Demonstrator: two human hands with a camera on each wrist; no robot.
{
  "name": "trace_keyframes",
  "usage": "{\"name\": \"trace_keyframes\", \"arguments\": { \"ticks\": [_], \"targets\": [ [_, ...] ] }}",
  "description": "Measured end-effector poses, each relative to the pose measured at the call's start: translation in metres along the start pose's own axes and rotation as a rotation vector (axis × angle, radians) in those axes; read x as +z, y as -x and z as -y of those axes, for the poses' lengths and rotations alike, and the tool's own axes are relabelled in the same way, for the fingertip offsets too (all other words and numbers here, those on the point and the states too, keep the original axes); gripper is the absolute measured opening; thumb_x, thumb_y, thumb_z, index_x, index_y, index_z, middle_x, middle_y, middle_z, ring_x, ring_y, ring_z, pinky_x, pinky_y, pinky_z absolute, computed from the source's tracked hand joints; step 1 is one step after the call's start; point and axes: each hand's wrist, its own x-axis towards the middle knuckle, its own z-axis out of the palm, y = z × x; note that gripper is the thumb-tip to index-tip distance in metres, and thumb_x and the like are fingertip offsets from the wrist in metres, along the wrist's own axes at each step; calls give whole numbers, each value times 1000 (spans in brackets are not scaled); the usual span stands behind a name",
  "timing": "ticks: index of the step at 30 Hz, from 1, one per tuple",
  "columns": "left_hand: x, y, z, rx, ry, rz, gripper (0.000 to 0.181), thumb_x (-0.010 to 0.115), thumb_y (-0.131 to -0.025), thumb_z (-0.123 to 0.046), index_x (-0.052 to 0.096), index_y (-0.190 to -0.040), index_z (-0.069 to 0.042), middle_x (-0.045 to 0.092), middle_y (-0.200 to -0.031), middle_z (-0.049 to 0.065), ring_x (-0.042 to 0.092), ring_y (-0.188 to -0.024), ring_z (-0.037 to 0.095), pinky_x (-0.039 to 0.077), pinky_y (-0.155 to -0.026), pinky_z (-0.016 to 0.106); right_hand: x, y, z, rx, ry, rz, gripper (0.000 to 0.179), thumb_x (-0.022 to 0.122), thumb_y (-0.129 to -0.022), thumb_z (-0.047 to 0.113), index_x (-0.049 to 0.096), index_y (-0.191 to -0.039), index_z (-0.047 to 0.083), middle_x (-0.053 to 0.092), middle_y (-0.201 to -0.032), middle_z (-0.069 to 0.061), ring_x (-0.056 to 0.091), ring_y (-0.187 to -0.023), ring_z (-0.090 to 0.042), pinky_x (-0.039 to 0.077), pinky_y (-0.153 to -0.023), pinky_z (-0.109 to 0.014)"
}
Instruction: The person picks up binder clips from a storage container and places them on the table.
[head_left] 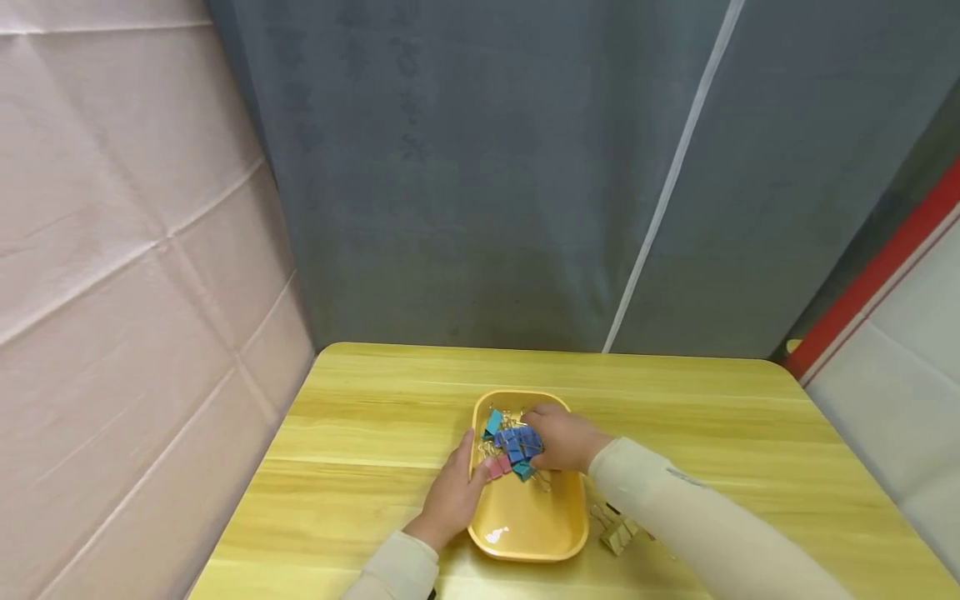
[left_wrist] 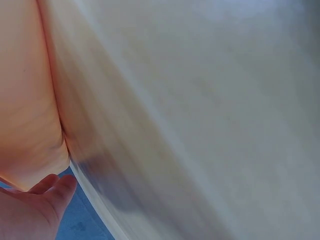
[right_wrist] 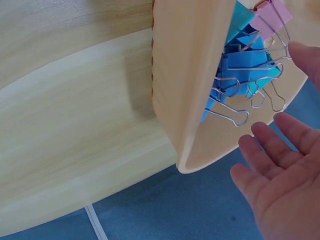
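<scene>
A yellow plastic tray (head_left: 528, 537) stands on the table, with several binder clips heaped in its far half. Among them are blue binder clips (head_left: 517, 442), a teal binder clip (head_left: 492, 423) and a pink binder clip (head_left: 498, 467). My left hand (head_left: 452, 487) holds the tray's left wall, thumb over the rim by the pink clip and fingers along the outside. My right hand (head_left: 564, 439) reaches over the right rim beside the blue clips. In the right wrist view its fingers (right_wrist: 272, 150) are spread and loosely bent, with no clip between them and the thumb.
Gold binder clips (head_left: 618, 533) lie on the wooden table (head_left: 360, 433) right of the tray, partly behind the right forearm. A dark grey curtain (head_left: 465, 183) hangs along the table's far edge. Pale cloth (head_left: 135, 300) covers the left side.
</scene>
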Motion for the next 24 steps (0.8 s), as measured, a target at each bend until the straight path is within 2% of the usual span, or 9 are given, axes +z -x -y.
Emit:
{"name": "trace_keyframes", "arguments": {
  "ticks": [11, 18, 24],
  "targets": [
    [1, -1, 1, 12, 4, -3, 65, 40, -103, -41, 19, -153, -4, 35, -150, 25, 38, -133, 46, 30, -111, 59, 11, -12, -1, 27, -5, 37, 62, 83, -74, 25, 60, -128, 5, 55, -134, -14, 50, -126, -32, 43, -107, -46],
    [1, -1, 1, -20, 9, 3, 65, 41, -103, -41, 19, -154, -8, 35, -150, 24, 38, -133, 45, 30, -110, 60, 13, -17, -1, 26, 8, 63, 61, 82, -76, 23, 59, -128, 2, 54, -136, -16, 47, -129, -34, 40, -109, -46],
    [1, 1, 0, -14, 8, -4, 65, 41, -103, -41, 20, -154, -7, 36, -149, 25, 39, -132, 46, 31, -109, 61, 18, -22, -1, 19, 28, 64, 56, 82, -74, 20, 62, -124, 4, 57, -131, -15, 51, -124, -33, 42, -107, -45]
  ]
}}
